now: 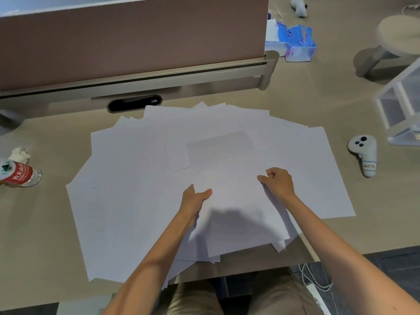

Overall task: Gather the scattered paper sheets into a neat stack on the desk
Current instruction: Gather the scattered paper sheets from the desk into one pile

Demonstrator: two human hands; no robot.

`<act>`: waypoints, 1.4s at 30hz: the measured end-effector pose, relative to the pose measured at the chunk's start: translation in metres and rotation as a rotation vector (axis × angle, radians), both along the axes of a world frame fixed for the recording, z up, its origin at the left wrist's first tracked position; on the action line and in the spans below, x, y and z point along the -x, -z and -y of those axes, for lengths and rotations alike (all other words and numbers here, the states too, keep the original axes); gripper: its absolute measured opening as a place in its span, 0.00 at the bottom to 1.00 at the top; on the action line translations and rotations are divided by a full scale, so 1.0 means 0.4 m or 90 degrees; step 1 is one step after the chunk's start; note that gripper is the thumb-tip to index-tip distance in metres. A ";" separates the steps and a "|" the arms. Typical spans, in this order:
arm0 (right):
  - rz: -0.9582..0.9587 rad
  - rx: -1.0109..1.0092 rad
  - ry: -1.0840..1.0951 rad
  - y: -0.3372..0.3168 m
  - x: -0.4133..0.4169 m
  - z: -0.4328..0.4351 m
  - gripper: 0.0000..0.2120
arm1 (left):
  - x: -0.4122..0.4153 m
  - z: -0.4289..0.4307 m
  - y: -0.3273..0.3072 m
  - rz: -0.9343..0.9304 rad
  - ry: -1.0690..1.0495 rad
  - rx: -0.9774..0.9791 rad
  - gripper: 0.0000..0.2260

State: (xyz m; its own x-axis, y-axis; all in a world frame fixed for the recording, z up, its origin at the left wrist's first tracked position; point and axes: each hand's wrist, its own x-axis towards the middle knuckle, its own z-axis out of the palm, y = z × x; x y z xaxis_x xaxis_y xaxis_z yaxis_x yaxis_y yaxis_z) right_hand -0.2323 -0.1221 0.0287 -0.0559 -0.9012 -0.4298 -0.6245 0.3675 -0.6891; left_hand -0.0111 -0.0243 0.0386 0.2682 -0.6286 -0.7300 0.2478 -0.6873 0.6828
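White paper sheets (136,178) lie fanned over the middle of the desk (45,223), from the black cable slot (134,103) at the far side to the near edge; they overlap too much for an exact count, though there are plainly many. A small pile (234,212) of them lies uppermost at near centre, slightly skewed, between two hands. The left hand (196,198) grips the pile's left edge, thumb laid across the top, fingers hidden beneath the paper; the right hand (278,181) has its fingers curled in, and thumb and forefinger pinch the pile's right edge.

Two grey handheld controllers are in view; one (363,155), labelled H013, lies just right of the spread, and the other (298,6) lies far off at the top right. One plastic water bottle (20,175) with a red label lies on its side at the left edge, with one crumpled white tissue (20,154) just beyond it; both are clear of the sheets. One brown divider panel (131,37) stands along the far side; right of its end sits one blue tissue packet (295,42). One clear plastic box (402,105) stands at the right edge. On the floor, near right, are a white power strip (317,292) and its cable.
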 end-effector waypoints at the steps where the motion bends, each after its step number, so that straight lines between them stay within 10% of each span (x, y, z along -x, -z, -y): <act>1: -0.040 0.012 -0.006 0.011 0.017 0.007 0.23 | 0.015 0.006 0.000 0.033 0.005 -0.034 0.04; 4: -0.113 0.024 -0.024 0.015 0.063 0.029 0.18 | 0.071 0.021 0.014 0.122 0.017 -0.109 0.16; 12: -0.140 0.027 -0.075 0.031 0.187 0.123 0.07 | 0.260 0.027 0.008 0.149 -0.050 -0.128 0.07; 22: -0.078 -0.089 -0.139 0.017 0.241 0.129 0.21 | 0.389 0.068 0.018 0.238 -0.216 -0.291 0.25; 34: -0.031 -0.074 -0.121 0.035 0.247 0.134 0.13 | 0.372 0.020 0.024 -0.043 -0.276 -0.128 0.26; 42: -0.039 0.011 -0.202 0.014 0.280 0.139 0.07 | 0.385 0.009 0.027 -0.023 -0.164 -0.014 0.16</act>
State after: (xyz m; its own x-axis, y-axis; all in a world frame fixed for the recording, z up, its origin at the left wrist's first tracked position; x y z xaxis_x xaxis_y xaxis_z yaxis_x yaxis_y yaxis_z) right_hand -0.3442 -0.1777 0.0230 0.2038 -0.8846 -0.4194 -0.7469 0.1365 -0.6508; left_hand -0.1650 -0.0279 0.0278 0.3905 -0.5271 -0.7547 0.4407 -0.6128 0.6560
